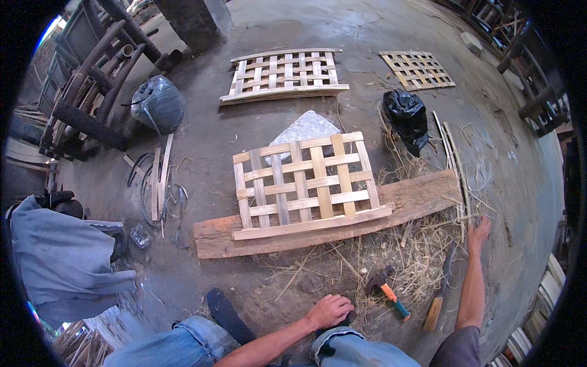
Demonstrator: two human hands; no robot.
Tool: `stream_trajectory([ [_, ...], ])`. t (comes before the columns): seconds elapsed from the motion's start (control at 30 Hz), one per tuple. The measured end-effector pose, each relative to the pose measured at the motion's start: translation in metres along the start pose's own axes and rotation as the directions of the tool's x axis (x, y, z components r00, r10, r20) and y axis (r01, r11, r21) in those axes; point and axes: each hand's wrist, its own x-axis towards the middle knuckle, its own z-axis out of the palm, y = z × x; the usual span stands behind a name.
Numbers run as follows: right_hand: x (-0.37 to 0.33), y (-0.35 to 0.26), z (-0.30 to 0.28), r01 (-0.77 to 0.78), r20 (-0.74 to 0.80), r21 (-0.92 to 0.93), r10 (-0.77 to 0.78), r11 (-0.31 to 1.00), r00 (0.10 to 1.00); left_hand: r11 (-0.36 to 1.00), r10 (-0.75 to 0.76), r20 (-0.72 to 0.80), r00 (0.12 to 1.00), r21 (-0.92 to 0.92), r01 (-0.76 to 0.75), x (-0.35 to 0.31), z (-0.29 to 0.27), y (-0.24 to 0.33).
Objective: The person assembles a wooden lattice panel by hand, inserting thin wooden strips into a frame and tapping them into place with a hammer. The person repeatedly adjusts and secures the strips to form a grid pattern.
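Observation:
My right hand (479, 233) reaches out at the right, its fingers closed at the near end of a thin wooden strip (456, 160). My left hand (330, 311) is low in the middle, by my jeans leg, fingers curled down over something dark that is mostly hidden. Ahead of me a woven lattice panel (304, 182) of pale wood slats leans back, its near rail on a rough plank (422, 194) and its far part over a pale stone block (306, 126). A hammer (385, 290) with an orange and teal handle lies between my hands, beside a wooden-handled blade (439, 293).
Two more lattice panels lie farther off, one larger (284, 74) and one smaller (417, 69). A black plastic bag (406, 119) stands right of the stone, a wrapped grey bundle (158, 104) at the left. Shavings (416, 263) litter the floor; loose slats (161, 177) lie left.

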Motion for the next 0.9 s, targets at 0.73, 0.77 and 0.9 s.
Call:
stream_trajectory([
  [0.73, 0.026, -0.002, -0.052, -0.232, 0.18, 0.117, 0.209, 0.966, 0.961, 1.0, 0.018, 0.023, 1.0, -0.018, -0.018, 0.006, 0.003, 0.005],
  [0.77, 0.032, -0.005, -0.056, -0.203, 0.206, 0.111, 0.178, 0.973, 0.962, 1.0, 0.01, 0.028, 1.0, -0.014, -0.01, 0.005, 0.002, 0.004],
  [0.9, 0.047, 0.014, -0.048, -0.169, 0.12, 0.051, 0.162, 0.984, 0.98, 1.0, -0.02, 0.049, 0.999, -0.005, 0.021, -0.002, 0.004, 0.001],
])
